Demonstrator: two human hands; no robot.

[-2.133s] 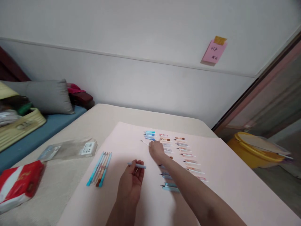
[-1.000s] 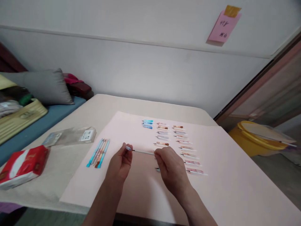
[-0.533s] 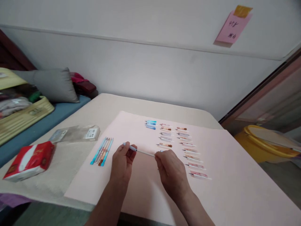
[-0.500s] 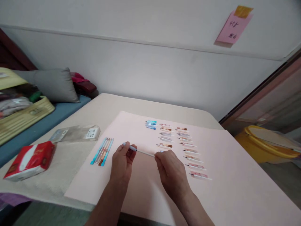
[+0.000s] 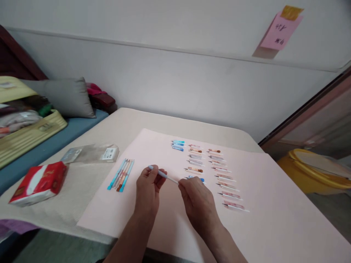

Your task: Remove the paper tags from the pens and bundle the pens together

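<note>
Pink note (image 5: 281, 33) bearing handwritten "45", rest unclear; left hand (image 5: 148, 190) pinching pale-blue barrel (image 5: 162, 174), right hand (image 5: 199, 204) gripping white refill (image 5: 172, 180).

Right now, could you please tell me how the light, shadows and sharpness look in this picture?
Head view: soft light on the wall, no strong glare; head view: the pink note casts a shadow toward lower left, soft shade on the pink sheet near the right hand; head view: the yellow tub looks blurry.

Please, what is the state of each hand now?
Left hand: closed, holding the pale blue pen barrel.
Right hand: closed, holding the thin white refill.
</note>
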